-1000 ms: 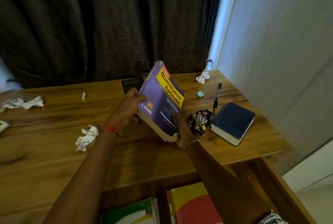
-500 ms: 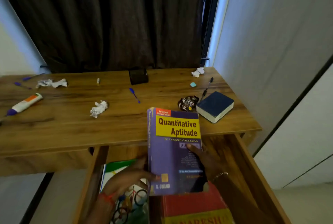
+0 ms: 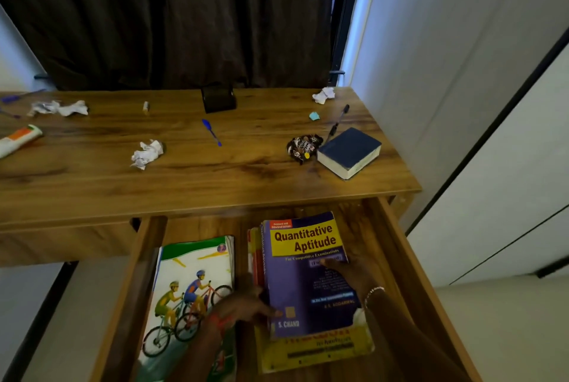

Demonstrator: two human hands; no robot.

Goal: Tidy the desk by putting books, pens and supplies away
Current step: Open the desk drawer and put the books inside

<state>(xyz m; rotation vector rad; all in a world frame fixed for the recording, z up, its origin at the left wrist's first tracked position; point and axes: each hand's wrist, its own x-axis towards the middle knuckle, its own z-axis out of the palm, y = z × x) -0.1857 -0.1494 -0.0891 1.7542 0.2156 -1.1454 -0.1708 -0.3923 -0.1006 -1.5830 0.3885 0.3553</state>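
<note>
The purple aptitude book (image 3: 308,274) is settling onto the right-hand stack in the open drawer (image 3: 397,246), lying flat on a yellow book (image 3: 317,347), with a cycling book (image 3: 191,283) lying to its left. The left hand (image 3: 243,309) is pinching the near-left corner by the spine, and the right hand (image 3: 354,274) is gripping the right edge with a digit across the cover. This looks like the placing step, almost done. Next, both hands need to let go and reach for the worktop (image 3: 92,178), where the blue book (image 3: 349,151) and blue pen (image 3: 211,132) are waiting.
</note>
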